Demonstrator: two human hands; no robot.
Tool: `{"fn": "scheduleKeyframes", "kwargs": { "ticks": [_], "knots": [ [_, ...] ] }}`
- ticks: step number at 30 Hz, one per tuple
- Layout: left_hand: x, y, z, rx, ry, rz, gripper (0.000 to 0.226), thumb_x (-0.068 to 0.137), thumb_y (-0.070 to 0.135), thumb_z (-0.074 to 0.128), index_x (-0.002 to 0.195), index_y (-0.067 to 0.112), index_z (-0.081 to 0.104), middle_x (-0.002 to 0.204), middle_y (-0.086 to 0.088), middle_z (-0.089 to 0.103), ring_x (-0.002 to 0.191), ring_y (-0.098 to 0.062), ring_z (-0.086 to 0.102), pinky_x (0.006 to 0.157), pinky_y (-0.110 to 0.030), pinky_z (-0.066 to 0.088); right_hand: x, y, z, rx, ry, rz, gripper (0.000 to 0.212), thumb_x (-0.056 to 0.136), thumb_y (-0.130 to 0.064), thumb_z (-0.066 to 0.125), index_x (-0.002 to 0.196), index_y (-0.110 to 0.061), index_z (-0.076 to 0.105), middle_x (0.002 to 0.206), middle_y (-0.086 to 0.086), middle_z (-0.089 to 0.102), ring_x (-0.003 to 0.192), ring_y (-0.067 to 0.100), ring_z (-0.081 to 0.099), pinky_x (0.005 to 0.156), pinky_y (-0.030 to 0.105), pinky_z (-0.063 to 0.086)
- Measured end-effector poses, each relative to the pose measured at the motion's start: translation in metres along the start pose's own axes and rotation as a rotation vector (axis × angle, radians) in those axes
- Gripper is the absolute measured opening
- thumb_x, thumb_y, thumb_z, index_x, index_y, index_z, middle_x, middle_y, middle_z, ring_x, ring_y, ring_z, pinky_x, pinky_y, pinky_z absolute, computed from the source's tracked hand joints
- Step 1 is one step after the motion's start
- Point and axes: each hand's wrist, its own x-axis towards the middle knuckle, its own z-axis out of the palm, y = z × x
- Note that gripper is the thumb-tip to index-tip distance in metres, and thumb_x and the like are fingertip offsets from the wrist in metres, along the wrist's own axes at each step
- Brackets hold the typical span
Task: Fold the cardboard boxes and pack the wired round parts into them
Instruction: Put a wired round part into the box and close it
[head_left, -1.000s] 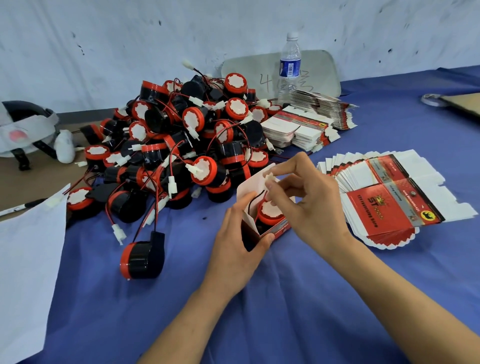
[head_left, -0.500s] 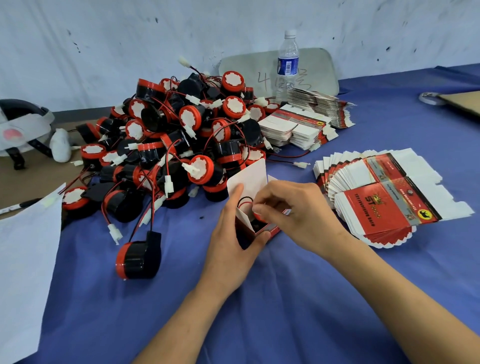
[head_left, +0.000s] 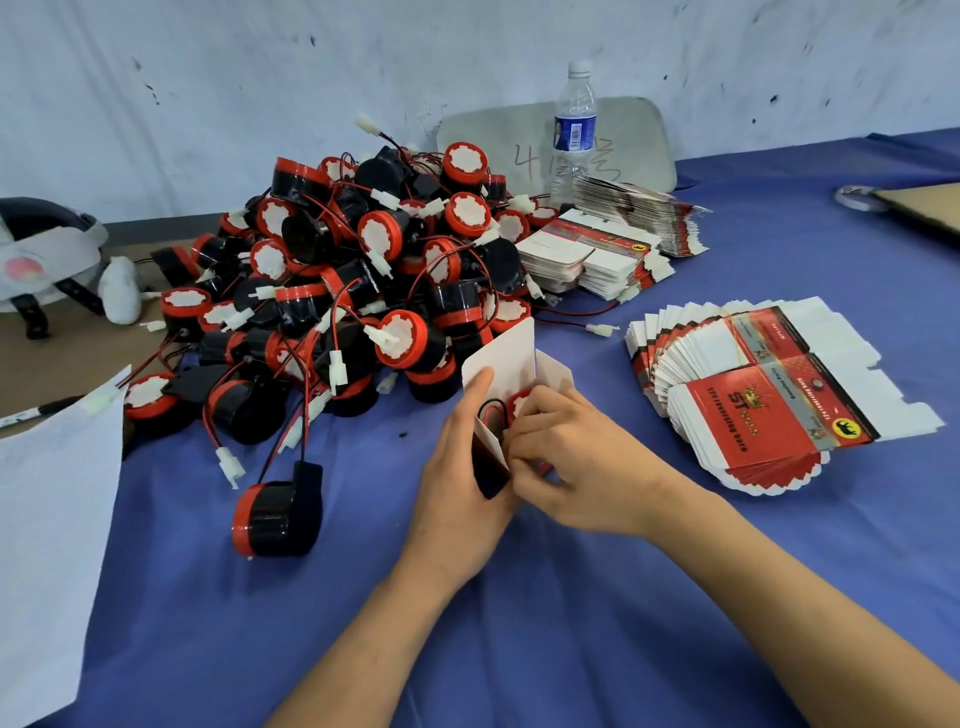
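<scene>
Room round the hands: bare blue cloth tabletop (head_left: 519, 623) near and to the right of both wrists; crowded on the far left.
Left hand (head_left: 457, 483): closed round the near left side of a small red-and-white cardboard box (head_left: 501, 364), thumb laid up its white flap.
Right hand (head_left: 566, 467): fingers curled into the box mouth, gripping the red-and-black wired round part (head_left: 521, 402) seated inside; fingertips partly hidden.
Pose: both forearms in from the near edge, converging on the box; right wrist bent inward, knuckles up.
Box: upright on the cloth between the hands, top flaps open, a black wire loop showing at the mouth.
Just beyond, left: large heap of red-and-black round parts with white plugs (head_left: 363, 270), nearly touching the box flap.
Near left: one lone round part on its side (head_left: 275, 512), apart from the heap.
Right: fanned stack of flat red-and-white box blanks (head_left: 769, 405), near the right hand, not touching.
Far middle: more stacked flat blanks (head_left: 587, 254); behind them a clear plastic water bottle (head_left: 574, 124) before a grey rounded board (head_left: 639, 140).
Left edge: white paper sheet (head_left: 47, 519) overhanging the cloth.
</scene>
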Motion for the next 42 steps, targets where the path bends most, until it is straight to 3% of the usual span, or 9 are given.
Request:
{"fn": "scheduleKeyframes", "kwargs": {
  "ticks": [4,8,13,20,23,31,35,39,42],
  "knots": [
    [0.001,-0.001,0.000,0.018,0.021,0.004,0.089,0.075,0.024,0.077,0.135,0.061,0.022,0.124,0.003,0.060,0.105,0.000,0.058,0.089,-0.013,0.046,-0.002,0.000,0.004,0.150,0.092,-0.013,0.017,0.080,-0.005,0.053,0.069,-0.004,0.067,0.085,0.002,0.067,0.082,0.024,0.059,0.083,0.033,0.046],
    [0.001,0.002,-0.001,0.026,0.003,0.019,0.091,0.079,0.021,0.078,0.134,0.064,0.021,0.132,-0.001,0.057,0.120,-0.011,0.056,0.100,-0.037,0.048,0.000,0.003,0.004,0.209,0.359,0.024,0.017,0.088,-0.006,0.055,0.091,-0.005,0.071,0.100,0.006,0.064,0.088,0.019,0.062,0.078,0.030,0.051],
    [0.000,0.001,0.000,0.072,0.008,0.041,0.092,0.079,0.014,0.078,0.135,0.060,0.021,0.135,0.005,0.054,0.121,-0.007,0.055,0.099,-0.031,0.047,0.001,0.009,0.014,0.126,0.207,0.039,0.025,0.091,-0.002,0.058,0.113,-0.004,0.069,0.111,0.008,0.065,0.098,0.030,0.061,0.079,0.043,0.053],
    [0.001,0.001,-0.001,0.063,0.016,0.039,0.097,0.078,0.006,0.076,0.135,0.060,0.020,0.145,0.013,0.045,0.129,-0.003,0.048,0.103,-0.027,0.044,0.005,0.003,0.014,0.073,0.143,0.036,0.028,0.091,-0.008,0.046,0.106,-0.003,0.069,0.109,0.010,0.062,0.094,0.032,0.058,0.080,0.039,0.051],
    [0.001,0.002,-0.001,0.065,0.017,0.032,0.099,0.078,0.007,0.076,0.133,0.065,0.018,0.137,0.005,0.054,0.124,-0.007,0.053,0.100,-0.030,0.047,0.008,0.002,0.010,0.060,0.092,0.044,0.024,0.087,-0.002,0.051,0.102,-0.004,0.070,0.103,0.009,0.065,0.090,0.028,0.060,0.081,0.041,0.050],
    [0.000,0.003,-0.002,0.069,-0.005,0.018,0.099,0.078,0.018,0.075,0.128,0.076,0.012,0.133,-0.006,0.056,0.120,-0.018,0.055,0.096,-0.032,0.049,0.008,-0.001,-0.002,-0.185,-0.084,0.017,0.051,0.082,-0.027,0.024,0.095,-0.014,0.072,0.102,-0.001,0.066,0.093,0.025,0.056,0.109,0.035,0.027],
    [0.000,0.001,-0.002,0.092,-0.023,0.046,0.100,0.078,0.009,0.072,0.132,0.069,0.014,0.136,0.005,0.054,0.119,-0.007,0.055,0.094,-0.021,0.048,0.007,-0.003,0.001,-0.275,-0.162,-0.018,0.057,0.080,-0.032,0.019,0.083,-0.014,0.073,0.105,-0.006,0.067,0.105,0.024,0.049,0.113,0.040,0.019],
    [-0.001,-0.002,-0.003,0.093,-0.035,0.038,0.098,0.078,0.004,0.069,0.135,0.064,0.016,0.131,0.004,0.057,0.108,0.000,0.056,0.086,-0.010,0.045,-0.001,-0.001,0.006,-0.225,-0.155,-0.037,0.057,0.081,-0.034,0.019,0.080,-0.011,0.072,0.099,-0.005,0.067,0.113,0.023,0.045,0.116,0.042,0.015],
    [0.000,0.001,-0.003,0.067,-0.032,0.043,0.096,0.079,0.010,0.072,0.136,0.063,0.017,0.133,0.004,0.056,0.110,0.003,0.054,0.091,-0.012,0.045,-0.004,0.000,0.005,-0.142,0.028,-0.074,0.043,0.085,-0.025,0.034,0.076,-0.007,0.072,0.093,0.000,0.071,0.109,0.028,0.056,0.108,0.042,0.032]
  ]
}}
